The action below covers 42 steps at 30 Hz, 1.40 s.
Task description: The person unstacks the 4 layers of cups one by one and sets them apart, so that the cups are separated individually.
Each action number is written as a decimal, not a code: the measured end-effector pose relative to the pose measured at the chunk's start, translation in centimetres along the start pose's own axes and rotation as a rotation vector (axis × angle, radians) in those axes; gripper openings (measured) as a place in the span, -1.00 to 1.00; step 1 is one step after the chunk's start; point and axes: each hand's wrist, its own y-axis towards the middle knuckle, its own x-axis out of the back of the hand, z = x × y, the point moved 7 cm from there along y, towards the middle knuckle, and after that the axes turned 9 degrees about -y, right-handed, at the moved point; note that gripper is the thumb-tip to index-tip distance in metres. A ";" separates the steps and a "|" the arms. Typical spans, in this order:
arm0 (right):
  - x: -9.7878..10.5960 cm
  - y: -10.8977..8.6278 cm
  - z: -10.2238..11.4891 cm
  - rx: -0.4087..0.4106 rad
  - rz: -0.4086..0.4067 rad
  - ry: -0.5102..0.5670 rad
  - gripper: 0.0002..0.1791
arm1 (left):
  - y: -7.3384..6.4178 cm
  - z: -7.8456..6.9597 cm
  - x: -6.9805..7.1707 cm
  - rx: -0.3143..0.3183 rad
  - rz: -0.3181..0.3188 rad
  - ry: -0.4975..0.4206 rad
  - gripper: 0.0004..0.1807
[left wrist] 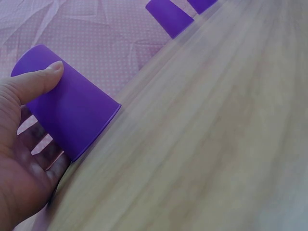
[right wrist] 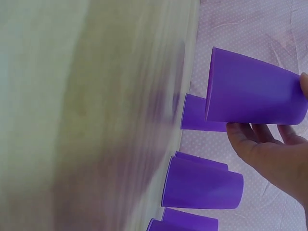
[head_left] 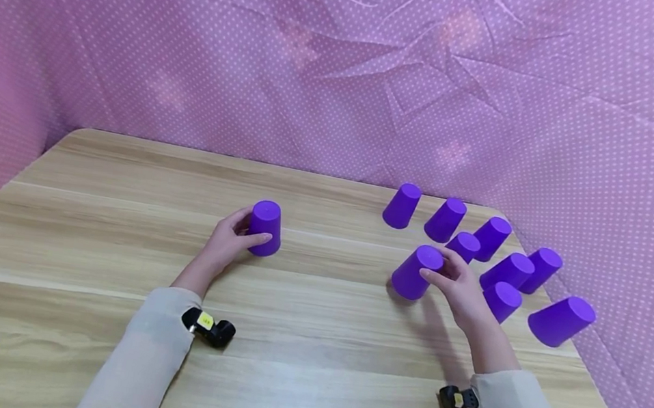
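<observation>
My left hand grips an upside-down purple cup at the left middle of the table, thumb across its near side. In the left wrist view that cup's rim meets the tabletop, with the fingers behind it. To the right, my right hand holds another upside-down purple cup between thumb and fingers. The right wrist view shows this held cup raised off the table, its rim apart from the wood. Behind and right of that hand stand several more upturned purple cups, some partly hidden by the hand.
The wood-grain table reaches back to a pink dotted cloth that hangs behind and at both sides. One cup stands nearest the table's right edge. Each wrist carries a black camera on a strap.
</observation>
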 end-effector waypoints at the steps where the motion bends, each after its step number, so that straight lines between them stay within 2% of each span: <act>1: 0.1 -0.1 -0.1 -0.002 0.004 0.001 -0.43 | 0.0 0.0 0.0 -0.001 0.000 -0.002 -0.24; 15: 1.0 -0.7 -1.0 0.034 0.071 0.132 -0.61 | -0.1 0.0 0.0 -0.002 -0.004 -0.007 -0.23; 23: 1.1 -0.9 -1.7 0.018 0.112 0.111 -0.63 | 0.0 0.1 0.1 0.005 -0.006 -0.008 -0.23; 31: 1.1 -1.0 -2.3 0.021 0.122 0.138 -0.64 | 0.1 0.2 0.1 0.002 -0.005 0.005 -0.23; 42: 1.2 -0.9 -2.7 0.022 0.129 0.102 -0.64 | 0.2 0.1 0.2 0.004 0.003 0.014 -0.24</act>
